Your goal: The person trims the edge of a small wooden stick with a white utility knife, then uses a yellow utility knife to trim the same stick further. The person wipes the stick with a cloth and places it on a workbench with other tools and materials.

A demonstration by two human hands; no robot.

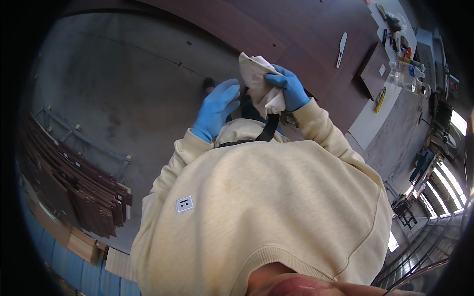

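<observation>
My right hand (pixel 293 91), in a blue glove, grips a crumpled whitish cloth (pixel 255 83) in front of my body. The cloth's folds stick out past my fingers toward the left and hang below them. To the left of the cloth, apart from it, my left hand (pixel 213 109) is raised in a matching blue glove. Its fingers are stretched out and nothing shows in them. Beyond the right hand lies a wide dark reddish-brown panel surface (pixel 281 29).
A white knife-shaped tool (pixel 341 49) lies on the panel. Near its right end are a smaller brown board (pixel 374 70), a yellow-handled cutter (pixel 379 100) and a clear bottle (pixel 406 81). Brown boards (pixel 81 185) are stacked at left beside a metal frame (pixel 101 149) on the grey floor (pixel 143 79).
</observation>
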